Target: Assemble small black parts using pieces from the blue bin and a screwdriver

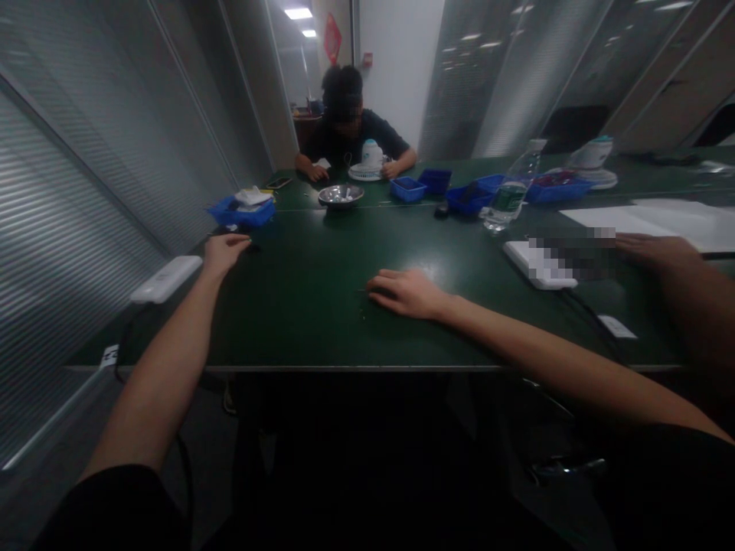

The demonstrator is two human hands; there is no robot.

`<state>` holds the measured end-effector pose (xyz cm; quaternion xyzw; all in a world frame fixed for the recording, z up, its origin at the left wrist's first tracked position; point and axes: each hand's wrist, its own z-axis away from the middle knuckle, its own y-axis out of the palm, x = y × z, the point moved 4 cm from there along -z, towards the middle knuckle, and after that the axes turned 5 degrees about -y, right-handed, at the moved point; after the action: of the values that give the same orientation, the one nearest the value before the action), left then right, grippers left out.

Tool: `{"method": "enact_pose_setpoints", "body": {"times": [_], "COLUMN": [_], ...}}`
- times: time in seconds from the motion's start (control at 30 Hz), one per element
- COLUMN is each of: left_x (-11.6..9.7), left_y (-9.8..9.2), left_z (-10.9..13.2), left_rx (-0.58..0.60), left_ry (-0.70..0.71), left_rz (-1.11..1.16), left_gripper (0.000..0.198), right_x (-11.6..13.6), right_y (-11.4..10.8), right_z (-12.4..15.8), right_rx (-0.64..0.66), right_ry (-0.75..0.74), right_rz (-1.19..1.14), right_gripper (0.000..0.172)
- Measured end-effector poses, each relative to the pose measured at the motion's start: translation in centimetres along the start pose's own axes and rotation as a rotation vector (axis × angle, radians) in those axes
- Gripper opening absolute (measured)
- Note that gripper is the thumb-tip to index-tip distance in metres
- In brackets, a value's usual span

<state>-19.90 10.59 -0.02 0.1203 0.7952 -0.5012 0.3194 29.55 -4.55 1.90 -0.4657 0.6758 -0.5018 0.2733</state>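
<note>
Toward the left of the green table (310,321), my left hand (223,251) has its thumb and fingers pinched together. A small dark thing (256,247) shows at those fingertips, too blurred to name. The blue basket (244,214) with crumpled white paper (251,197) stands just beyond this hand. Near the middle, my right hand (406,292) rests low on the tabletop with its fingers curled and drawn together. A thin, short sliver (361,290) juts left from its fingertips; its kind cannot be made out. Tiny specks (363,314) lie close by.
A metal bowl (341,197) holds small pieces. Blue trays (407,189) and a water bottle (510,195) stand at the back right. White power strips (166,279) lie on both sides. Another person (344,115) sits opposite; a co-worker's hand (658,251) is at right.
</note>
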Motion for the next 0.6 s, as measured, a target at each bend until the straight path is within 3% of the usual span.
{"method": "enact_pose_setpoints", "body": {"times": [0.13,0.6], "left_x": [-0.61,-0.21], "left_y": [0.1,0.54], "left_z": [0.57,0.23], "left_rx": [0.027,0.091], "left_ry": [0.038,-0.063], "left_rz": [-0.017,-0.032], "left_gripper": [0.03,0.027], "right_x": [0.04,-0.09], "right_y": [-0.01,0.07], "right_z": [0.0,0.01], "right_rx": [-0.002,0.012], "right_ry": [0.0,0.011], "right_rz": [-0.007,0.0], "right_gripper": [0.036,0.036]}}
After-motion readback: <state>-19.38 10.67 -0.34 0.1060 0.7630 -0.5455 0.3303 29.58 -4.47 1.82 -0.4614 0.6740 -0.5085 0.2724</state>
